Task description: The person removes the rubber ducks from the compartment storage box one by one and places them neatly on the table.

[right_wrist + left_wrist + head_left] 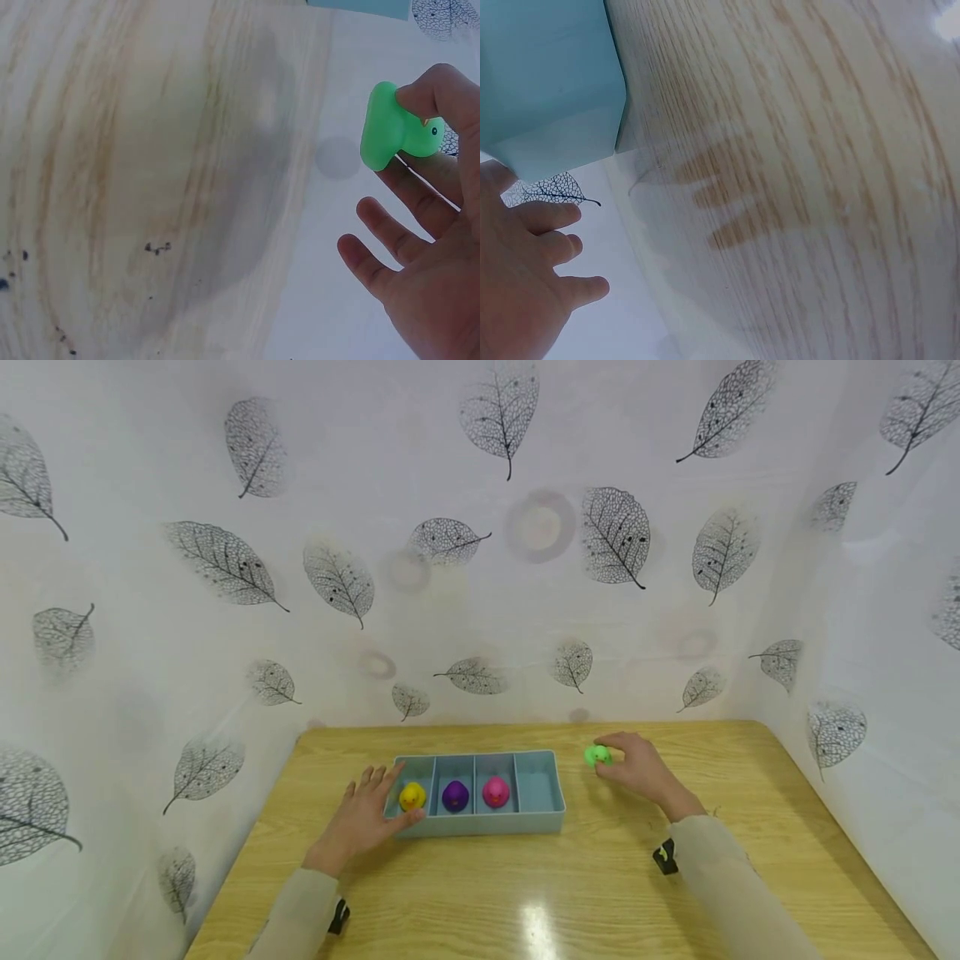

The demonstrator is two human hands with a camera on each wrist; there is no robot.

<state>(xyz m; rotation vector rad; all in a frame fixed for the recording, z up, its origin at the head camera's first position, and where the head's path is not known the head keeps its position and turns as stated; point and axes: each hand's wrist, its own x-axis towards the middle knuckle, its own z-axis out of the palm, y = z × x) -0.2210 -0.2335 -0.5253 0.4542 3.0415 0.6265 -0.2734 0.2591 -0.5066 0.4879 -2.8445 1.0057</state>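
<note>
Green duck (pixel 598 756): I see it held above the table (pixel 480 893), just beside the tray (pixel 480 825) on its right.
Right hand (pixel 637 766): on my feed it pinches the duck between thumb and fingers; the right wrist view shows me the last two fingers standing free.
Left hand (pixel 363 814): fingers spread at the tray's left end, thumb by the front rim, index finger by the back corner; from where I sit I cannot tell how firmly it touches.
Tray row: four compartments; from the left I count the yellow duck (pixel 412 797) in the first, the purple duck (pixel 455 796) in the second, the pink duck (pixel 496 792) in the third.
Backdrop (pixel 495 610): pale, leaf-printed, behind the table.
</note>
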